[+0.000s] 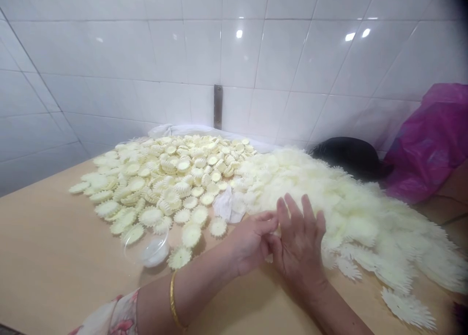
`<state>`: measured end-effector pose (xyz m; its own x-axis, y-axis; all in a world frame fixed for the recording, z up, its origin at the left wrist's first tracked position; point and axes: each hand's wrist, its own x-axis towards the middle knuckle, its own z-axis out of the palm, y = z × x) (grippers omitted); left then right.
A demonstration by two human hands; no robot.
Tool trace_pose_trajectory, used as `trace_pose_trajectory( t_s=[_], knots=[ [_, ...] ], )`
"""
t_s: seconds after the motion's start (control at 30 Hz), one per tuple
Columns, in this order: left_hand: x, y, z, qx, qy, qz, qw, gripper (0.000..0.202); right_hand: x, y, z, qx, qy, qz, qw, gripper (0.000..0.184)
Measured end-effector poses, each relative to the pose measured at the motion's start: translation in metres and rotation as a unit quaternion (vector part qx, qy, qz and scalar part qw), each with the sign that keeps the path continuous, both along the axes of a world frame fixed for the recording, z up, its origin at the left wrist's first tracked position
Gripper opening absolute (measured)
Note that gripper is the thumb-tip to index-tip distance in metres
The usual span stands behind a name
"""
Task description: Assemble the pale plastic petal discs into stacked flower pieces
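My left hand (256,243) is curled in a pinch at the near edge of the pale yellow heap; whatever sits between its fingertips is hidden. Right beside it, my right hand (300,240) has its fingers stretched out and spread, its thumb close to the left fingers. Beyond the right hand lies a mound of thin, flat, pale yellow flower-shaped pieces (358,218) with fringed edges. To the left spreads a pile of smaller cupped pale yellow flower pieces (171,179) with toothed rims. A crumpled white tissue or cloth (228,206) lies between the two piles.
A small clear bowl (155,249) with white stuff in it stands left of my left forearm on the wooden table (66,247). At the back right are a dark rounded object (347,155) and a magenta plastic bag (427,145). A white tiled wall (175,47) rises behind.
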<state>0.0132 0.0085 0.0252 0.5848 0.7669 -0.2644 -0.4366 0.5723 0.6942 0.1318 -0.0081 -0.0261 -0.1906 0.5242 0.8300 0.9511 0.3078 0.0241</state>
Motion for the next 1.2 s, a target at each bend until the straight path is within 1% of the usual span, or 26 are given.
trace_pose_trajectory(
  t_s=[0.07,0.13,0.2,0.23,0.3,0.4,0.5,0.6,0.67,0.73,0.83,0.9,0.97,1.03,1.1,1.2],
  knots=[
    [-0.002,0.005,-0.002,0.017,0.022,0.034,0.999,0.014,-0.001,0.000,0.001,-0.015,0.008,-0.002,1.000,0.058],
    [-0.003,0.010,-0.005,0.014,0.064,0.056,0.996,0.010,-0.002,-0.002,0.002,-0.025,0.017,-0.003,1.000,0.057],
    [-0.003,0.012,-0.009,0.011,0.102,0.059,0.993,0.012,-0.004,-0.005,0.004,-0.037,0.020,0.007,0.999,0.048],
    [-0.003,0.013,-0.011,0.014,0.114,0.060,0.992,0.016,-0.004,-0.007,0.005,-0.047,0.023,0.021,0.998,0.043],
    [-0.004,0.013,-0.016,0.030,0.111,0.062,0.991,0.034,-0.005,-0.009,0.006,-0.070,0.043,0.056,0.995,0.038],
    [-0.005,0.012,-0.022,0.066,0.093,0.042,0.993,0.062,-0.003,-0.010,0.006,-0.088,0.081,0.085,0.989,0.037],
    [-0.007,0.010,-0.022,0.094,0.110,0.009,0.989,0.072,-0.001,-0.008,0.006,-0.085,0.071,0.101,0.989,0.032],
    [-0.007,0.009,-0.016,0.077,0.102,0.007,0.992,0.077,0.001,-0.007,0.007,-0.063,0.068,0.111,0.989,0.024],
    [-0.006,0.009,-0.012,0.051,0.076,-0.001,0.996,0.074,0.004,-0.006,0.009,-0.050,0.087,0.106,0.989,0.017],
    [-0.005,0.009,-0.010,0.029,0.042,-0.020,0.999,0.058,0.007,-0.006,0.011,-0.052,0.111,0.097,0.988,0.012],
    [-0.003,0.010,-0.014,0.000,0.012,-0.036,0.999,0.029,0.009,-0.005,0.012,-0.073,0.127,0.076,0.986,0.014],
    [-0.001,0.011,-0.016,-0.021,0.012,-0.016,1.000,0.020,0.009,-0.004,0.010,-0.088,0.121,0.066,0.987,0.017],
    [-0.001,0.012,-0.017,-0.036,0.024,0.017,0.999,0.016,0.008,-0.003,0.007,-0.098,0.114,0.065,0.987,0.023],
    [-0.002,0.014,-0.016,-0.038,0.038,0.044,0.998,0.015,0.006,-0.003,0.005,-0.108,0.112,0.083,0.984,0.031],
    [-0.003,0.017,-0.013,-0.036,0.046,0.055,0.997,0.015,0.005,-0.003,0.003,-0.122,0.124,0.108,0.979,0.037],
    [-0.005,0.019,-0.012,-0.020,0.047,0.076,0.996,0.017,0.005,-0.003,0.002,-0.134,0.141,0.129,0.972,0.039]
  ],
)
